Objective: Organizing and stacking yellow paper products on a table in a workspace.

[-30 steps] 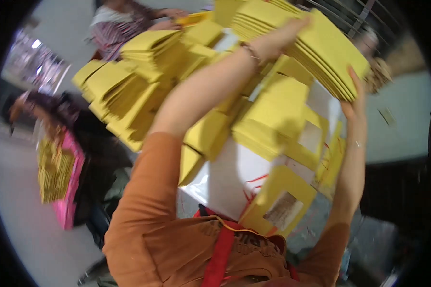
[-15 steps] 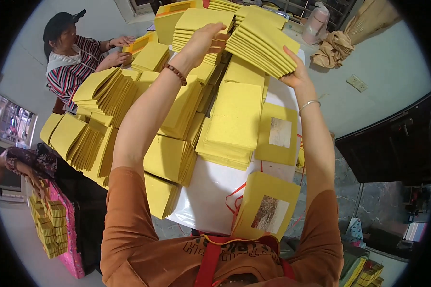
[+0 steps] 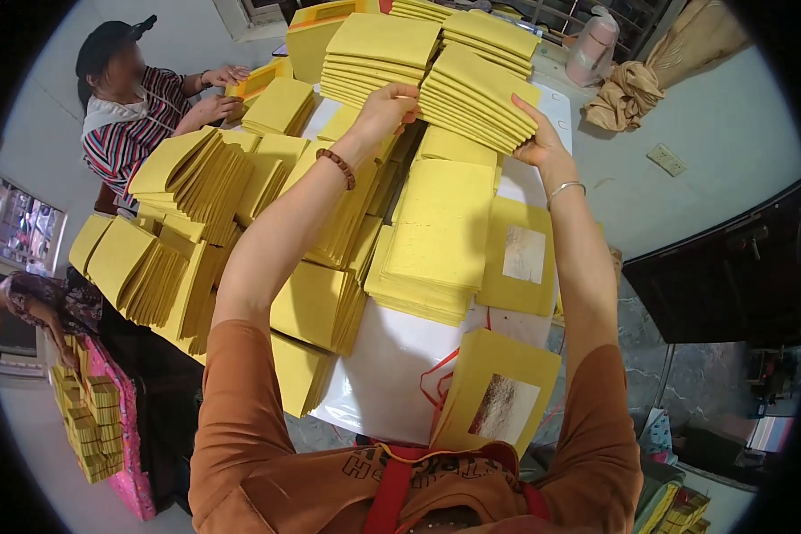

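Note:
Both my arms reach forward over a table covered in piles of yellow paper sheets. My left hand (image 3: 384, 109) and my right hand (image 3: 540, 142) grip the two ends of a thick stack of yellow sheets (image 3: 477, 98), held at the far side of the table. Below it lies another pile of yellow sheets (image 3: 436, 236). Two yellow sheets with a foil square lie nearer me, one (image 3: 520, 258) beside that pile and one (image 3: 502, 392) at the table's near edge.
A person in a striped top (image 3: 125, 116) works at the far left on more yellow stacks (image 3: 276, 105). Fanned stacks (image 3: 187, 178) fill the left side. A pink bag of bundles (image 3: 98, 414) stands on the floor left; a tan cloth bundle (image 3: 636, 84) lies far right.
The stack in my hands has moved down and away, from raised close to the camera to low over the far side of the table. My arms have stretched out.

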A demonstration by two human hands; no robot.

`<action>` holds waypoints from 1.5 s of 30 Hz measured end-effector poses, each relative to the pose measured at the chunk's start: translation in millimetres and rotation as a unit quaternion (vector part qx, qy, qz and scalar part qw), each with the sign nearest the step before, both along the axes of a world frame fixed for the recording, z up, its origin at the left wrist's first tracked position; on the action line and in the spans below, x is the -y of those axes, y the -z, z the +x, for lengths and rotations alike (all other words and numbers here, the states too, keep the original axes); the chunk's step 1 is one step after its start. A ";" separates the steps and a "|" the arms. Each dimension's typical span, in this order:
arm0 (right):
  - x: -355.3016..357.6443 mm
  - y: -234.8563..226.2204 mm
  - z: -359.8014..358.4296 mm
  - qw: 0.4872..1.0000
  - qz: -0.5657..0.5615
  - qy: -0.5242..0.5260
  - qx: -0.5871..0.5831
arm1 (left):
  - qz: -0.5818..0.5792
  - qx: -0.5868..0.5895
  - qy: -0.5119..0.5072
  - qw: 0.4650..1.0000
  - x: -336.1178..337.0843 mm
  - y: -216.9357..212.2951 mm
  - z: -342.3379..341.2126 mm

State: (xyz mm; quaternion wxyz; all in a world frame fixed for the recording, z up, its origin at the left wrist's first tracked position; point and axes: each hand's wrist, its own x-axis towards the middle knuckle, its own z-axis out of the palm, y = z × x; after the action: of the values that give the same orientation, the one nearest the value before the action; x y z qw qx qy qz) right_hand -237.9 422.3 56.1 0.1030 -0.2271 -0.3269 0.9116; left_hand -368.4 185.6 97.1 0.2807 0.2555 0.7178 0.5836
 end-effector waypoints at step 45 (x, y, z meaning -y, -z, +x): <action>45.5 13.1 -2.7 0.986 0.100 0.126 -0.045 | -0.047 -0.695 0.022 0.717 -37.9 22.2 9.8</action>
State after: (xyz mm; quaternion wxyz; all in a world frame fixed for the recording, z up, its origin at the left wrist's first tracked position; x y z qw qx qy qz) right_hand -240.6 376.7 42.9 0.2536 -0.2142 -0.3801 0.8633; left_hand -358.6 223.5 74.8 -0.2731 0.5913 0.7317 0.2010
